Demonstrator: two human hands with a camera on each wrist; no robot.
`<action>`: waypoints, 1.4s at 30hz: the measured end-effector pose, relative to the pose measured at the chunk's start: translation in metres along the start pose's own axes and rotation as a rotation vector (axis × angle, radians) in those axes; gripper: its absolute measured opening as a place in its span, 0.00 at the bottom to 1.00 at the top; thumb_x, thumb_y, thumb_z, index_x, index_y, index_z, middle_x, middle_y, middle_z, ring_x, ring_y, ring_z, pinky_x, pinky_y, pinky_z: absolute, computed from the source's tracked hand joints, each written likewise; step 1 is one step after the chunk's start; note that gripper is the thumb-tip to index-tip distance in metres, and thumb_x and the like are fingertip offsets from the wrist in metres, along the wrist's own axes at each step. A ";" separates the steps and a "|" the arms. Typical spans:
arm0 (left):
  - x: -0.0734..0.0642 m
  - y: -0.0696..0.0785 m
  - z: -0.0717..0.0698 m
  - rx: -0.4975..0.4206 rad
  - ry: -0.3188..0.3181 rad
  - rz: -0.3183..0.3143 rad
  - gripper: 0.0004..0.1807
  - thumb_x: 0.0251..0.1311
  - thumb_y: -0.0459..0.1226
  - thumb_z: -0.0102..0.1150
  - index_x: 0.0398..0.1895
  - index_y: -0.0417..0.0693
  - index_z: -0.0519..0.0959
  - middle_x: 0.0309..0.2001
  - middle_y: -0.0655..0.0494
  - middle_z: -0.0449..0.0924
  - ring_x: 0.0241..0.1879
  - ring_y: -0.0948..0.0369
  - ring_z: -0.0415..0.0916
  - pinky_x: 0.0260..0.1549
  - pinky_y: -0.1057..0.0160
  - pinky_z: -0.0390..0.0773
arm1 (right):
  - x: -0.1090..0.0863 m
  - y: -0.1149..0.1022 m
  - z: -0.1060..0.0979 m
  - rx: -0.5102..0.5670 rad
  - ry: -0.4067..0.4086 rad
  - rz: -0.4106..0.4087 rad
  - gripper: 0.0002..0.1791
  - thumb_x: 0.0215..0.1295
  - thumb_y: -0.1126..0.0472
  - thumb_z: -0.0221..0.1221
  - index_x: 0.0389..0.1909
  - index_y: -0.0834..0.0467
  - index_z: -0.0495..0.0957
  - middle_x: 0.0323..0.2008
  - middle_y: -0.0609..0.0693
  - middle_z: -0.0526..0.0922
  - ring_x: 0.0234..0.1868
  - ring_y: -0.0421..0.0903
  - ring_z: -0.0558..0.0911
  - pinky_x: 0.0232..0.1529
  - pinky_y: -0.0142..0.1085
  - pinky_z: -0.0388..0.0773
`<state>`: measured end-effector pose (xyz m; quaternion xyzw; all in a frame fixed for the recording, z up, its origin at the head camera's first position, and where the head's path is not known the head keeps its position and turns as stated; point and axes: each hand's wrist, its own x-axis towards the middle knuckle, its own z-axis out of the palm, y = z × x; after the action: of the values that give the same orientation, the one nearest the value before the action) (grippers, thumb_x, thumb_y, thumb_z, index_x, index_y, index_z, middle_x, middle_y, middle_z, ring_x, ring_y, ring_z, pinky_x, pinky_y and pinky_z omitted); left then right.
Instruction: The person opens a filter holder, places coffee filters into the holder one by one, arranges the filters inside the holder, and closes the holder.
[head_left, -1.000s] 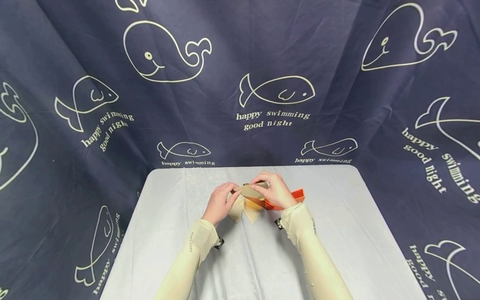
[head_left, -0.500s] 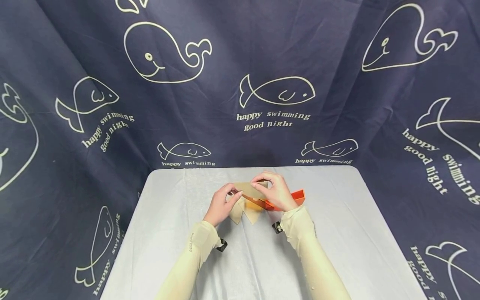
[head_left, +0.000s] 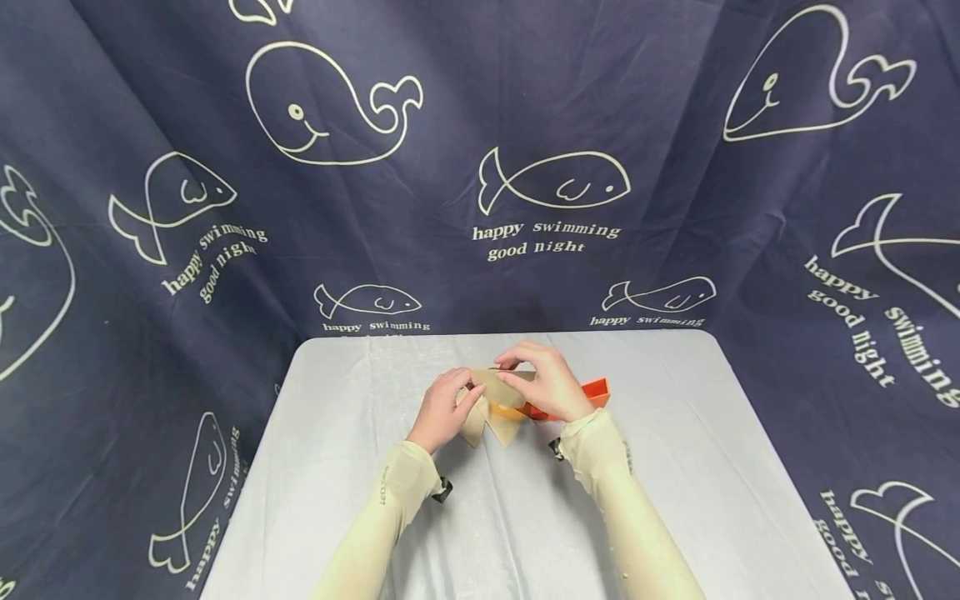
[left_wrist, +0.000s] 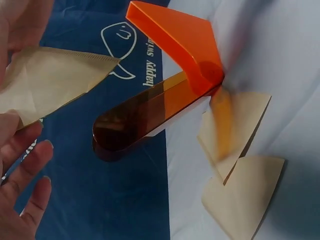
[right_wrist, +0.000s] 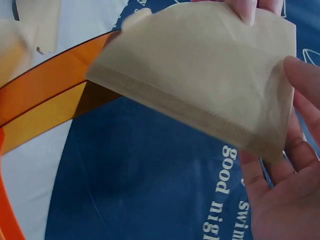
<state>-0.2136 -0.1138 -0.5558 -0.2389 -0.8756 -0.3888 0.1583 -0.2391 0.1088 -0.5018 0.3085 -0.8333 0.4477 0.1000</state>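
A tan paper coffee filter with a crimped seam is held between both hands above the far part of the table. My left hand pinches its left side, and in the left wrist view the thumb lies on the paper. On the other side my right hand pinches it between thumb and fingers, as the right wrist view of the filter also shows. Below lies an orange plastic holder with a long translucent brown part, partly hidden in the head view.
Two more coffee filters lie spread on the white-covered table, one beside the other. An amber see-through strip overlaps one of them. Behind the table hangs a dark blue curtain with whale and fish drawings.
The held filter has shifted and turned slightly between the hands, covering more of the brown part in the head view. Both hands stay close to where they were.
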 end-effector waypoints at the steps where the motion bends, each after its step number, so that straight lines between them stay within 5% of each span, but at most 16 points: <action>1: 0.000 0.001 0.000 0.014 -0.002 0.014 0.11 0.72 0.39 0.62 0.30 0.51 0.74 0.33 0.59 0.79 0.35 0.59 0.76 0.42 0.56 0.76 | 0.001 0.000 0.000 -0.013 -0.005 -0.026 0.10 0.61 0.65 0.73 0.42 0.52 0.89 0.37 0.43 0.87 0.40 0.40 0.85 0.49 0.38 0.82; 10: 0.003 0.006 0.001 0.082 -0.033 0.048 0.11 0.74 0.42 0.59 0.31 0.51 0.74 0.32 0.59 0.79 0.36 0.58 0.78 0.44 0.55 0.76 | 0.001 -0.001 0.003 -0.049 -0.026 -0.072 0.05 0.60 0.66 0.73 0.37 0.55 0.90 0.33 0.44 0.88 0.38 0.40 0.85 0.46 0.38 0.83; 27: -0.001 0.004 0.008 0.010 -0.041 -0.001 0.09 0.73 0.41 0.60 0.34 0.50 0.77 0.34 0.58 0.81 0.39 0.56 0.80 0.46 0.53 0.77 | -0.001 -0.007 -0.002 0.084 0.076 0.036 0.03 0.63 0.63 0.72 0.37 0.52 0.89 0.34 0.43 0.88 0.40 0.40 0.85 0.50 0.41 0.83; 42: -0.001 0.005 0.004 0.168 -0.086 0.080 0.07 0.73 0.42 0.60 0.34 0.53 0.77 0.33 0.60 0.80 0.36 0.62 0.76 0.42 0.58 0.74 | -0.001 -0.004 0.000 0.050 0.034 -0.021 0.06 0.61 0.65 0.73 0.37 0.51 0.90 0.34 0.43 0.88 0.39 0.40 0.84 0.47 0.37 0.82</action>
<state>-0.2101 -0.1078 -0.5562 -0.2763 -0.9008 -0.2969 0.1553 -0.2354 0.1076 -0.4996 0.3122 -0.8168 0.4722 0.1111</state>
